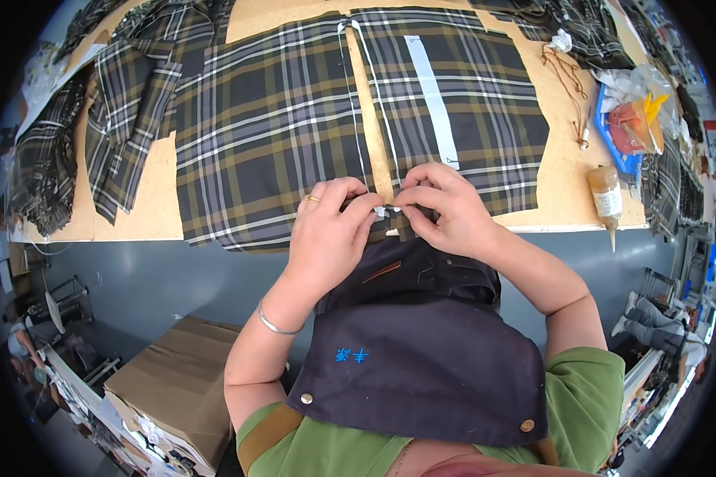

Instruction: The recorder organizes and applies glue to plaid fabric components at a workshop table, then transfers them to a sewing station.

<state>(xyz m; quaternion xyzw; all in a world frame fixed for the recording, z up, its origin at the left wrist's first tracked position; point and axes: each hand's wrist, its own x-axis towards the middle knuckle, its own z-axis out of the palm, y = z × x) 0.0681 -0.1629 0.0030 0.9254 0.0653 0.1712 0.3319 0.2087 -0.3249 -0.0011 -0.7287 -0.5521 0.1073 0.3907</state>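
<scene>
Panels of plaid cloth [270, 135] lie flat at upper centre, white strips [376, 103] already along their facing edges, apparently not yet joined, while your left hand [330, 226] and right hand [447, 208] pinch those edges near frame centre.

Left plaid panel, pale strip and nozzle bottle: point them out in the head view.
Left plaid panel [266, 135]: head view, middle of its cloth.
Pale strip [433, 103]: head view, middle of its length.
Nozzle bottle [607, 193]: head view, its body.

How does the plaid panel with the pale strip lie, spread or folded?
Spread: the plaid panel lies flat and broad across the table, its checks showing.
</scene>
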